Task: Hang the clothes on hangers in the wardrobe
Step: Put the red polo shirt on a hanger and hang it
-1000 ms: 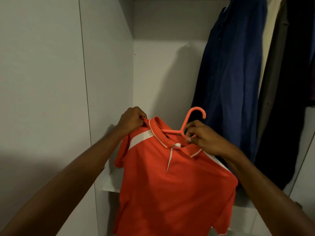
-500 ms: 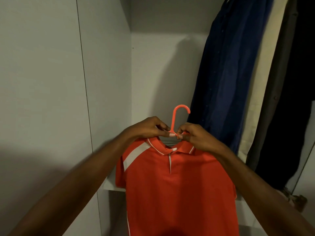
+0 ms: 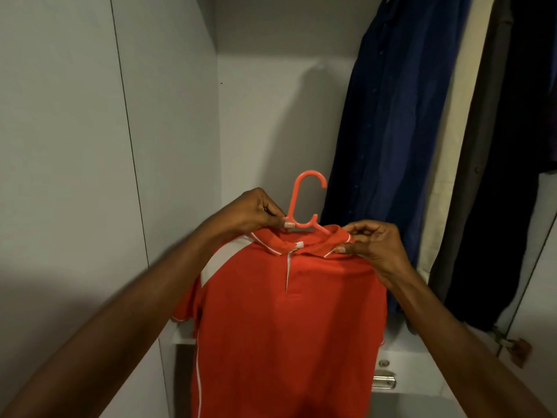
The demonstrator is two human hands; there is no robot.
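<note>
1. While the forearms fill the lower corners nearest the camera, the orange polo shirt (image 3: 289, 312) hangs between them in front of the open wardrobe, already threaded onto the orange hanger (image 3: 306, 203). It is held up by the hands and is not yet on any rail.
2. Its cloth looks soft and matte, with a white shoulder panel, thin white piping down the side seam and a white-edged collar. The body drapes flat with few creases.
3. At the neckline, the left hand (image 3: 250, 212) pinches the collar at the base of the hanger's neck, fingers curled.
4. On the other side, the right hand (image 3: 376, 245) pinches the other collar wing, thumb and fingers closed on the fabric.
5. The step in hand seems to be squaring the shirt on the hanger. It would go best by tugging both collar wings evenly so the placket sits centred under the hook, then taking the weight at the hanger's neck.
6. The hanger is smooth moulded plastic with a stiff, upright, open hook.
7. Beyond, a navy shirt (image 3: 391, 131), a cream garment (image 3: 452, 146) and dark clothes (image 3: 512, 176) hang on the right.
8. Farthest, the wardrobe's pale panel (image 3: 271, 116) is smooth and flat; the rail is out of view.
</note>
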